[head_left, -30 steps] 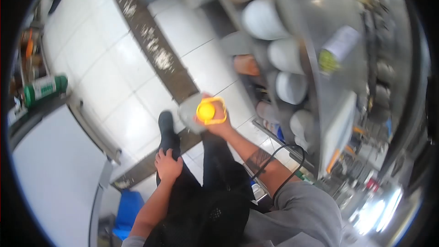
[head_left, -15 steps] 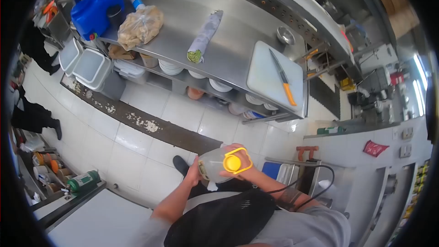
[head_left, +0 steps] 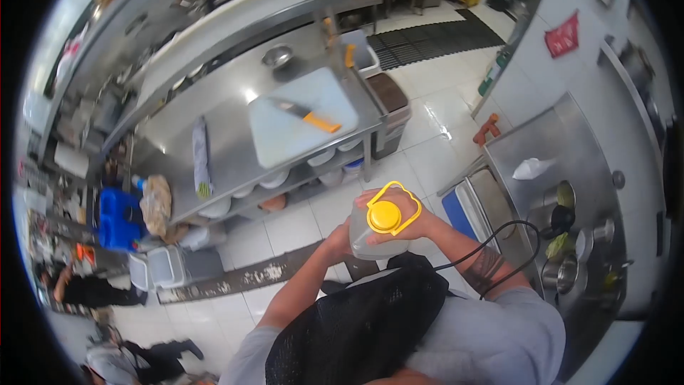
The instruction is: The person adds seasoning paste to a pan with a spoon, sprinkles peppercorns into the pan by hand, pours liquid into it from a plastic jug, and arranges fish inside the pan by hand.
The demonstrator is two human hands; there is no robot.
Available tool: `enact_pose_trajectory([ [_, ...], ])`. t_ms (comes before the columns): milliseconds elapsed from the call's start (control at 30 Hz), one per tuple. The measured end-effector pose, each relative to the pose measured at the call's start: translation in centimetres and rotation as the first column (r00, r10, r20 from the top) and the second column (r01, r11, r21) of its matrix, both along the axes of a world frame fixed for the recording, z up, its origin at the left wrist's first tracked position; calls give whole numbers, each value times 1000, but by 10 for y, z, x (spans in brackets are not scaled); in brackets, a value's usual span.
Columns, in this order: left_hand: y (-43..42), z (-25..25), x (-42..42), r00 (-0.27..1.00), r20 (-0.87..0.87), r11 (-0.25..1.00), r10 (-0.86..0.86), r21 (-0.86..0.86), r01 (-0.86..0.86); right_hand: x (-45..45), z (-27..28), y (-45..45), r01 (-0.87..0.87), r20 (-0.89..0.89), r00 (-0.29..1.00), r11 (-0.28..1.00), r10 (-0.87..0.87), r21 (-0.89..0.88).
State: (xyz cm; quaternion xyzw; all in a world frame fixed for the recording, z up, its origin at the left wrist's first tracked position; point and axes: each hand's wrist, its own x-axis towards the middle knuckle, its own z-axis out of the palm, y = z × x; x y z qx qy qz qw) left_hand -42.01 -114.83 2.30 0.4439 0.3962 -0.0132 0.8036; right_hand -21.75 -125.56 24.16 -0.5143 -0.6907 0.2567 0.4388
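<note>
A large clear jug (head_left: 368, 241) with a yellow cap and a yellow loop handle is upright in front of my body. My right hand (head_left: 407, 215) grips it near the neck, beside the cap. On the jug's left side, my left hand (head_left: 340, 240) is wrapped against its wall. The fingers of my left hand are partly hidden. How much the jug holds cannot be made out.
A steel table (head_left: 235, 93) bears a white cutting board (head_left: 285, 139) with an orange-handled knife (head_left: 313, 120), a wrapped bundle (head_left: 202, 157) and a bag. A steel sink counter (head_left: 548, 135) stands right. Two people (head_left: 92, 289) are at the lower left.
My left hand has gone from my leg to the jug's side. The jug has been raised closer to my body. My view has turned right, towards the sink counter.
</note>
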Motion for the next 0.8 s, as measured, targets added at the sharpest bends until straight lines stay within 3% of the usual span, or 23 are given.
enact_pose_trajectory([
  [33, 0, 2, 25, 996, 44, 989, -79, 129, 72, 20, 12, -10, 64, 20, 998, 995, -62, -79],
  [67, 4, 20, 45, 993, 38, 984, -108, 149, 102, 37, 19, -17, 126, 45, 992, 979, -120, -158],
  [100, 8, 39, 62, 950, -169, 778, -264, 545, 313, 54, 23, -22, 167, 66, 985, 972, -158, -164],
  [133, 9, 64, 80, 867, -401, 390, -294, 778, 492, 70, 28, -28, 185, 67, 982, 971, -176, -153],
  [167, 11, 83, 94, 866, -399, 379, -302, 783, 493, 85, 32, -32, 215, 132, 973, 954, -190, -208],
  [233, 7, 125, 119, 999, -3, 539, 44, 842, -21, 109, 36, -37, 246, 199, 960, 931, -196, -269],
  [267, -8, 169, 135, 955, 277, 564, 110, 773, -289, 121, 35, -38, 265, 269, 944, 927, -193, -266],
  [300, -15, 214, 141, 974, 224, 399, -23, 895, -197, 132, 32, -39, 281, 338, 923, 922, -185, -265],
  [333, -25, 246, 152, 974, 225, 412, -13, 889, -199, 143, 26, -40, 276, 341, 924, 920, -174, -279],
  [367, -33, 273, 163, 951, 178, 240, -253, 964, -117, 154, 18, -41, 300, 363, 903, 942, -228, -153],
  [400, -36, 288, 176, 878, 82, 41, -472, 997, -72, 165, 15, -41, 321, 375, 881, 947, -289, -23],
  [433, -38, 291, 190, 876, 85, 52, -474, 996, -69, 174, 16, -41, 326, 364, 881, 946, -303, -1],
  [500, -42, 294, 222, 772, -169, -228, -613, 973, 31, 195, 8, -37, 357, 311, 885, 934, -346, 23],
  [667, -11, 286, 296, 711, -236, -285, -662, 957, 52, 241, -11, -26, 496, 134, 864, 867, -485, -55],
  [733, 10, 281, 325, 624, -273, -296, -733, 953, 70, 260, -14, -17, 515, 72, 855, 857, -514, -5],
  [800, 28, 271, 359, 602, -231, -271, -764, 962, 26, 284, -16, -4, 517, 26, 854, 842, -519, -155],
])
